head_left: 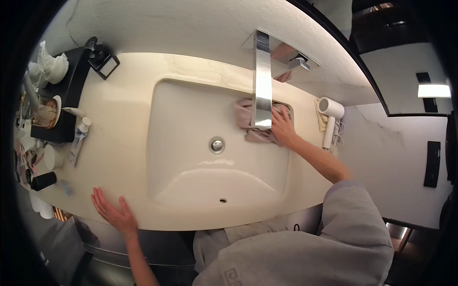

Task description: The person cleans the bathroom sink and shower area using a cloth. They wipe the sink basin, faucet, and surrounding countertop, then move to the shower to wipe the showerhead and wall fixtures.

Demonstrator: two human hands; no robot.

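Note:
My right hand (284, 127) presses on a crumpled dusky-pink cloth (244, 113) at the back right of the white sink (186, 128), its fingers bent over the fabric. The chrome faucet (262, 81) passes above the cloth and hides part of it. At the counter's front left edge, my left hand (114, 213) is spread and holds nothing, with the thumb apart from the fingers. A metal drain plug (217, 145) sits in the middle of the basin.
A white hair dryer (330, 114) with a coiled cord lies right of the sink. A toothpaste tube (78, 142), a black cylinder (44, 181), a black box (81, 71) and several small toiletries crowd the counter's left end. A mirror cabinet edge (367, 71) overhangs at the upper right.

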